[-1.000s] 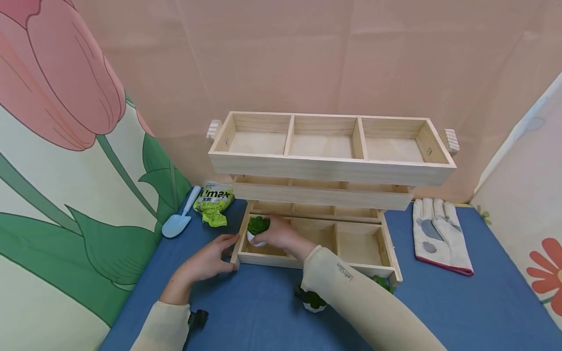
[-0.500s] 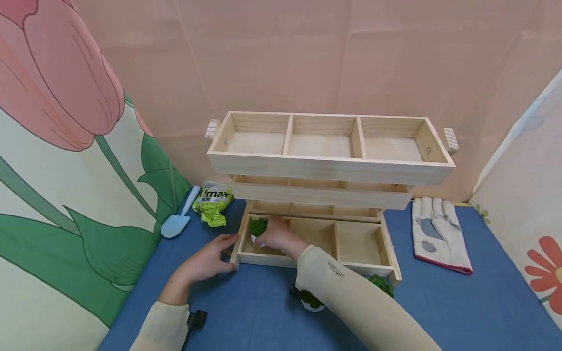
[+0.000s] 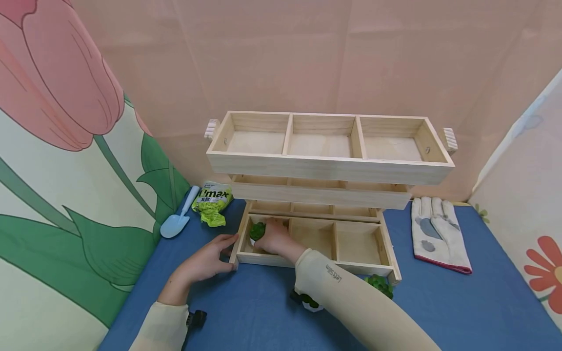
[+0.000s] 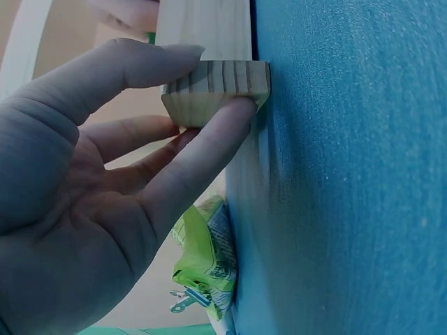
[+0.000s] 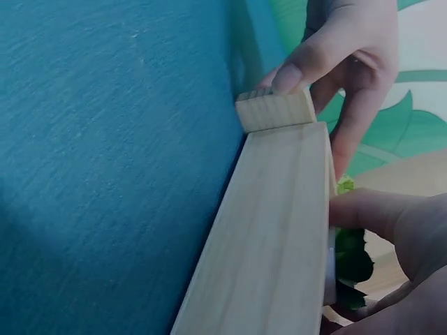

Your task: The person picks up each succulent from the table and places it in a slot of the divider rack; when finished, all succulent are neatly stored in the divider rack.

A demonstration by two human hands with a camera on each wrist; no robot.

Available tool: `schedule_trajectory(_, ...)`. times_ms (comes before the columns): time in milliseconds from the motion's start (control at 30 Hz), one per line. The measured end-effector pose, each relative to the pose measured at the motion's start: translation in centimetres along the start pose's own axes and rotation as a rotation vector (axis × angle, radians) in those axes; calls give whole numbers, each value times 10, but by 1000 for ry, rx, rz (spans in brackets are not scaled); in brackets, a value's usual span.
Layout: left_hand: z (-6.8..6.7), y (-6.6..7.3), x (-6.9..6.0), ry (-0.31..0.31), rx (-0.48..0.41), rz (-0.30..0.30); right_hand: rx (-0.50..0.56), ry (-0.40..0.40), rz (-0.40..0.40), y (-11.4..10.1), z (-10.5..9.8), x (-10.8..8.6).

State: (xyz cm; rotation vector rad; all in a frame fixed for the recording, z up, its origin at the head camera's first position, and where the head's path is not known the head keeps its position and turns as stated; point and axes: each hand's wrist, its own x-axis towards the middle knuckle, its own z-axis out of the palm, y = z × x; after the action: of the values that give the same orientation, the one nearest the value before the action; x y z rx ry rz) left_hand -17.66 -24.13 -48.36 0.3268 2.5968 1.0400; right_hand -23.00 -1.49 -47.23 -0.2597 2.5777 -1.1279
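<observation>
A small potted succulent [image 3: 257, 231] with a white pot sits low inside the left compartment of the lowest tray of a wooden tiered stand [image 3: 325, 170]. My right hand [image 3: 277, 239] holds it from the right, its fingers reaching down into the compartment. In the right wrist view, green leaves [image 5: 355, 257] show beside the front board, between thumb and fingers; most of the pot is hidden there. At the stand's front left corner, my left hand [image 3: 206, 258] grips the end of the side rail [image 4: 216, 87], thumb on one face and fingers on others.
Two more succulents are in front of the stand: one plant [image 3: 311, 301] partly behind the right sleeve, another plant [image 3: 378, 285] by the right corner. A light-blue trowel [image 3: 177, 219] and green bag [image 3: 212, 202] lie left, a pair of gloves [image 3: 440, 236] right.
My right hand has lowered the potted succulent deeper into the left compartment, shifting slightly. My left hand keeps its grip on the rail end.
</observation>
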Motion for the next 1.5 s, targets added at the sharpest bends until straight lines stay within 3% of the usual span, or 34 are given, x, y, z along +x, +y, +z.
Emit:
schedule_trajectory(367, -1, -2, 1, -4, 10, 17, 101, 0, -29, -7, -21, -16)
schedule_trajectory(767, 0, -1, 1, 0, 9, 12, 214, 10, -73, -10, -46, -48)
schedule_trajectory(1167, -1, 0, 1, -6, 10, -4, 309, 34, -94, 6, -68, -83)
schedule_trajectory(1500, 0, 0, 1, -14, -6, -15, 328, 127, -118, 23, -72, -112)
